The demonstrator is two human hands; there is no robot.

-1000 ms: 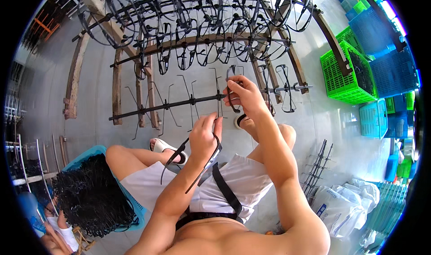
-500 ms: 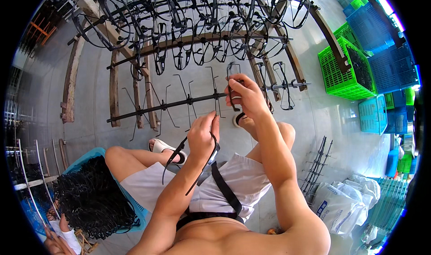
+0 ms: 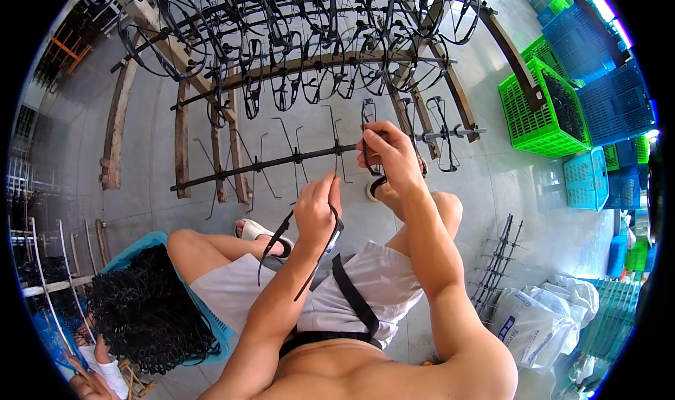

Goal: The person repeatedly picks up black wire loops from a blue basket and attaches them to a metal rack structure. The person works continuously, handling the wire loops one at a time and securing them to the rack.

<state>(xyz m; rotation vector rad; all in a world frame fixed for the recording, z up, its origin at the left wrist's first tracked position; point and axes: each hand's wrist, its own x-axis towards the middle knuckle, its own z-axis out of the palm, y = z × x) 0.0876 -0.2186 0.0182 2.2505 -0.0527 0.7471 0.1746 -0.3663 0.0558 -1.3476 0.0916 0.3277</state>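
My right hand (image 3: 390, 154) pinches a black eyeglass frame (image 3: 366, 115) upright at a dark metal rod (image 3: 276, 161) with thin wire hooks. Whether that frame sits on a hook is hidden by my fingers. To the right, another black eyeglass frame (image 3: 441, 108) hangs on the same rod. My left hand (image 3: 316, 206) is closed below the rod, thumb and fingertips together. A second black eyeglass frame (image 3: 284, 225) is tucked in it, its arms trailing down beside my wrist. On the rod's left part, the hooks are bare.
Wooden racks (image 3: 184, 140) bear rows of hanging black frames ahead. A blue basket (image 3: 219, 322) heaped with black frames stands at my left, with another person (image 3: 105, 361) beyond. Right are green crates (image 3: 517, 122), hooked rods (image 3: 494, 266) and white bags (image 3: 538, 322).
My right hand has moved slightly right and down with its eyeglass frame at the rod. My left hand stays almost still, still holding its frame. The view has shifted a little.
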